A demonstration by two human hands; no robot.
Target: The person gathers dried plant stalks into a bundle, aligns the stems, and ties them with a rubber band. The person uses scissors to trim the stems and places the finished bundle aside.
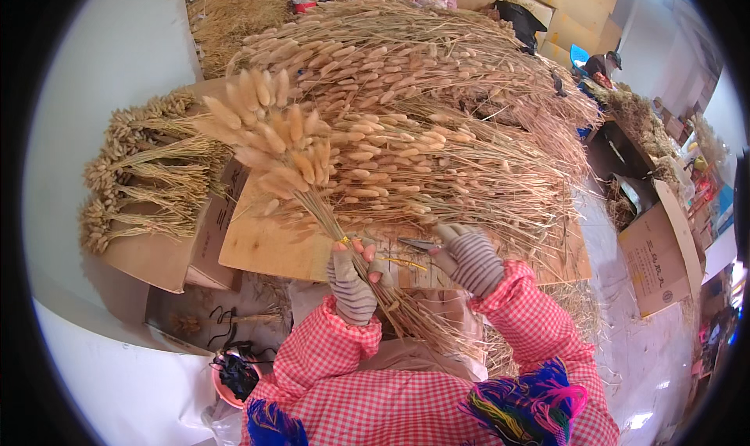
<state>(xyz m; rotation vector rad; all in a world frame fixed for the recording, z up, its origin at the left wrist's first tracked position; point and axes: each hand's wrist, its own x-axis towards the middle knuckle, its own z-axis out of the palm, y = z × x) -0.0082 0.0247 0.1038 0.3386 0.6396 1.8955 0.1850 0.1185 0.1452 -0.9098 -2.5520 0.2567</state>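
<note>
My left hand [355,279], in a striped fingerless glove, is closed around the stems of a bunch of dried bunny-tail grass [275,138]. Its fluffy heads point up and left, and the stem ends trail down to the right. A gold tie [345,240] circles the stems just above my fingers. Another gold tie strand [404,263] shows right of that hand. My right hand [471,259], gloved alike, is over the board's front edge. Scissors [417,244] emerge between its thumb and fingers, blades pointing left; the hand hides their handles.
A large heap of loose grass [404,94] covers most of the wooden board [263,241]. Tied bundles [158,176] lie on a cardboard box [146,264] at left. A pink bucket [225,387] holds black strips below. Another open box [659,258] stands right. Two people sit farther back.
</note>
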